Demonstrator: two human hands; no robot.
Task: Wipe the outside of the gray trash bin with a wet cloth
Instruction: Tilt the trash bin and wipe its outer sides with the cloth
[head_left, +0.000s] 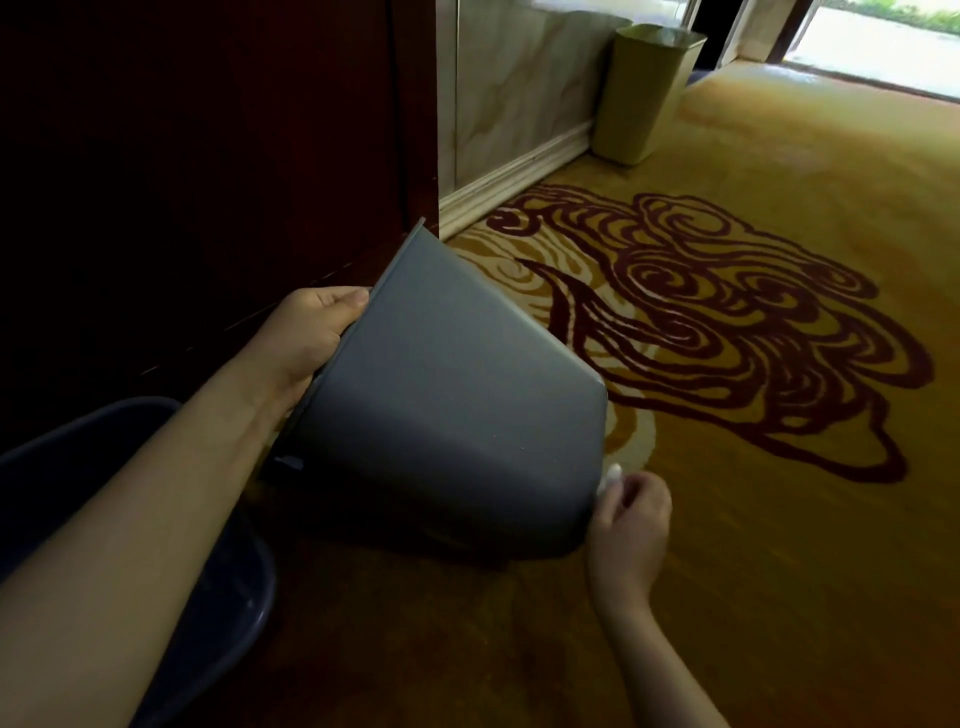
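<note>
Mid-wipe, frame centre: left hand (311, 338) grips tilted bin (447, 395) by its rim, right hand (631, 519) pinches cloth (612, 475) at base corner, most sides probably left.

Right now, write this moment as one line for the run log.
gray trash bin tilted | left hand grips its rim | right hand pinches white cloth at bin's base | blue basin by left forearm

Basin (78, 441) left of trash bin (441, 395); second bin (644, 98) far behind, beside wall (519, 104).
</note>
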